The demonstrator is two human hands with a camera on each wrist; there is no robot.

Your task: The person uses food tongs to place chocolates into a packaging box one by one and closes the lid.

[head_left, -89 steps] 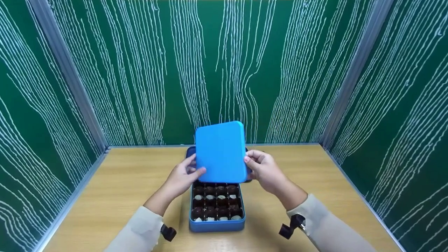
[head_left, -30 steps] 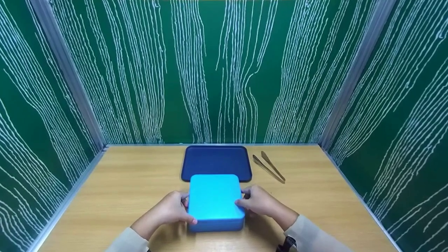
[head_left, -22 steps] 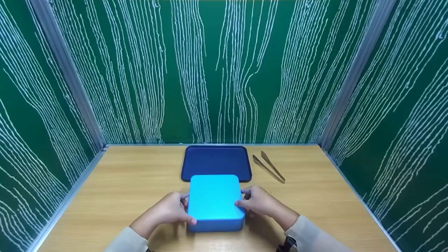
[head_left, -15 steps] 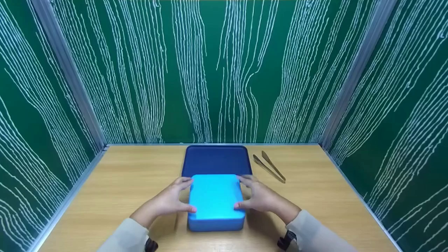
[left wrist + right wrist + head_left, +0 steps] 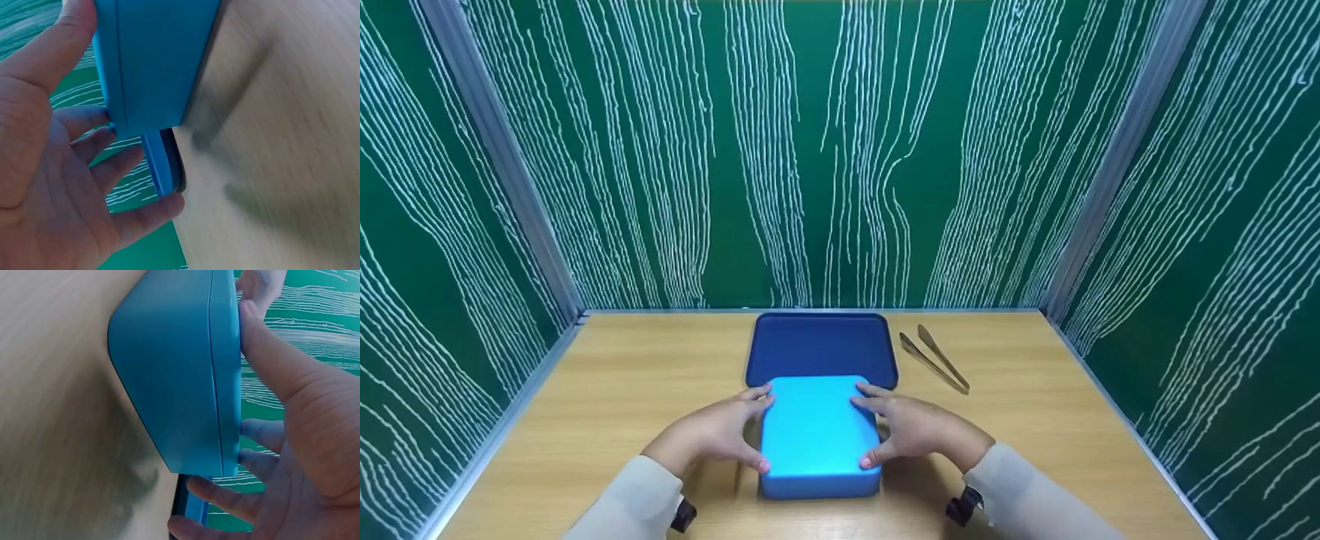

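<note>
A light-blue rectangular box (image 5: pixel 819 431) sits on the table with its lid on, so the contents are hidden. My left hand (image 5: pixel 716 433) spreads along its left edge, thumb at the near corner and fingertips at the far corner. On the opposite edge, my right hand (image 5: pixel 919 429) lies with thumb and fingertips on the lid's top. In the left wrist view, the box's side (image 5: pixel 157 62) shows a thin seam below the lid. The right wrist view shows the lid (image 5: pixel 226 382) sitting evenly along the seam, with the right fingers extended.
Behind the box lies a dark blue tray (image 5: pixel 821 345), partly covered by the box in the head view. Metal tongs (image 5: pixel 943 357) rest spread to the tray's right. Green panels (image 5: pixel 840 187) with white lines enclose the wooden table (image 5: pixel 652 360) at the back and sides.
The lid, held raised over a box of chocolates 3 seconds ago, now covers it. Both hands have since shifted from gripping the box's sides to spreading over the lid's edges.
</note>
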